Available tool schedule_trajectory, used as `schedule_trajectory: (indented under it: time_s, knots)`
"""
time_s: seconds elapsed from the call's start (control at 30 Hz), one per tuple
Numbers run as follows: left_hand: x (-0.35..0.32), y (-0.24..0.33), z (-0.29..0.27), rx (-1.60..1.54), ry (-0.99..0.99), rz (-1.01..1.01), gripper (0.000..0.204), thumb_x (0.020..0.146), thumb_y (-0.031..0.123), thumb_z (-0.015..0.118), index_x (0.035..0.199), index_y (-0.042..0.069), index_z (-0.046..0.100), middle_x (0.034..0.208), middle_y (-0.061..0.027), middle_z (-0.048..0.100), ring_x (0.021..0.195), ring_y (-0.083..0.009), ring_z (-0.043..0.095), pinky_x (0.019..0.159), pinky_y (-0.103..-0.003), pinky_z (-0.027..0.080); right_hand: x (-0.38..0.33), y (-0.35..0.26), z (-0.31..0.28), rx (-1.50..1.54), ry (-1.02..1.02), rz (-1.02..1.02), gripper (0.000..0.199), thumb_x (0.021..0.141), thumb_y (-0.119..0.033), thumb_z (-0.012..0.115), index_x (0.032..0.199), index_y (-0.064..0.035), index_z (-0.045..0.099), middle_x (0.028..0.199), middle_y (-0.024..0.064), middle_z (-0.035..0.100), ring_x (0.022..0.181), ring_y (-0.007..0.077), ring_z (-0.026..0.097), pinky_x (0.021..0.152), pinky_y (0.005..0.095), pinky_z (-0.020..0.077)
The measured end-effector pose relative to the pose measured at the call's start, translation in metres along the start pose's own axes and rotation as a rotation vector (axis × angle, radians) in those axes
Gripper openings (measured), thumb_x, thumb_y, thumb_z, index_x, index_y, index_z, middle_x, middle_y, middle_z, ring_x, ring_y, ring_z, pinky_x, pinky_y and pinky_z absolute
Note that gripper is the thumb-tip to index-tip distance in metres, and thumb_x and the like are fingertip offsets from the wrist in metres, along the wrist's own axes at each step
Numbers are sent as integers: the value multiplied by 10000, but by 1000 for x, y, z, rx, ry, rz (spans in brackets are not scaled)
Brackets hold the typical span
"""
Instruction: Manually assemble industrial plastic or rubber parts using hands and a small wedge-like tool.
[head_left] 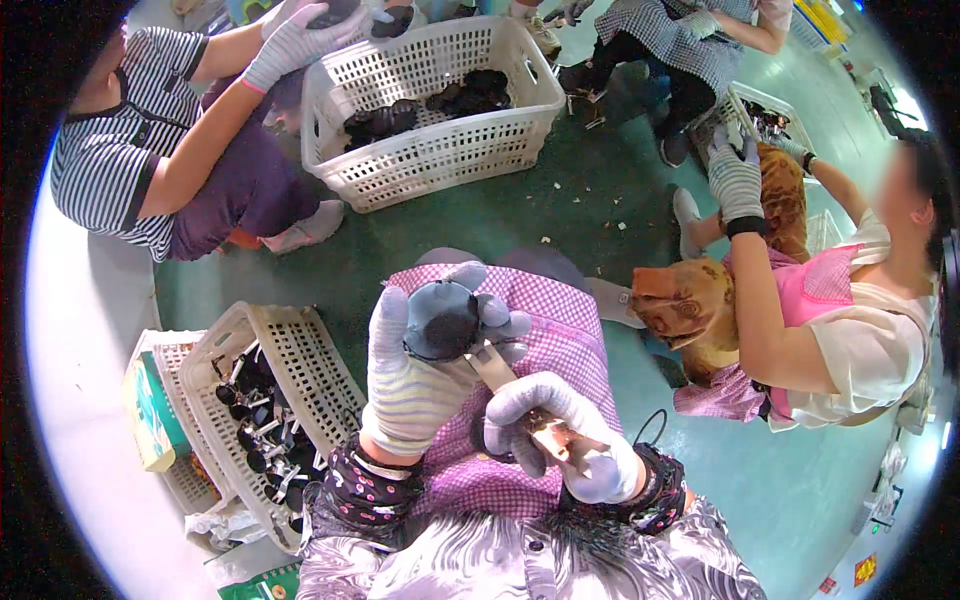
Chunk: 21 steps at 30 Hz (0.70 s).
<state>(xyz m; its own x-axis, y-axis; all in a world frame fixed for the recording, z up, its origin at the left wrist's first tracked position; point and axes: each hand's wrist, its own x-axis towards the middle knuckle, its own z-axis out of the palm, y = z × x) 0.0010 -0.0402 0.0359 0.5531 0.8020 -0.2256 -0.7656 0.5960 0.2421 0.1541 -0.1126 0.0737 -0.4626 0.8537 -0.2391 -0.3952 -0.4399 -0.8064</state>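
In my gloved left hand [405,395] sits a round, dark grey-black piece [445,325], cupped by the thumb and curled fingers. It looks like a shallow cap or disc; its exact kind I cannot make out. My gloved right hand [585,450] is wrapped round the handle of a short, flat-bladed knife [490,368]. The blade points up and left, its tip at the lower right edge of the round piece. Whether it touches the piece is unclear. Both hands are above my lap, over a pink checked apron [555,310].
Left of me a white slatted basket [335,375] holds several black round pieces with pale strips. Beside it stands a green box [165,410]. A large white basket [440,150] with dark pieces lies ahead. Gloved co-workers sit left, right and ahead; small scraps [545,240] dot the floor.
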Motion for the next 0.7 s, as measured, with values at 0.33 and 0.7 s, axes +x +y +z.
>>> schedule_trajectory:
  time_s: [0.33, 0.7]
  knots:
    - [0, -4, 23, 54, 122, 47, 671, 791, 623, 435, 1140, 52, 478, 923, -137, 574, 899, -314, 575, 741, -407, 520, 9, 19, 9, 53, -7, -91, 625, 761, -662, 430, 1022, -94, 457, 894, 35, 519, 638, 55, 409, 561, 195, 345]
    - [4, 2, 16, 23, 59, 14, 675, 784, 611, 473, 1166, 54, 453, 929, -102, 538, 883, -272, 575, 744, -382, 506, 12, 23, 11, 2, 13, -83, 593, 793, -635, 408, 1038, -98, 462, 868, 14, 530, 553, 51, 403, 504, 207, 353]
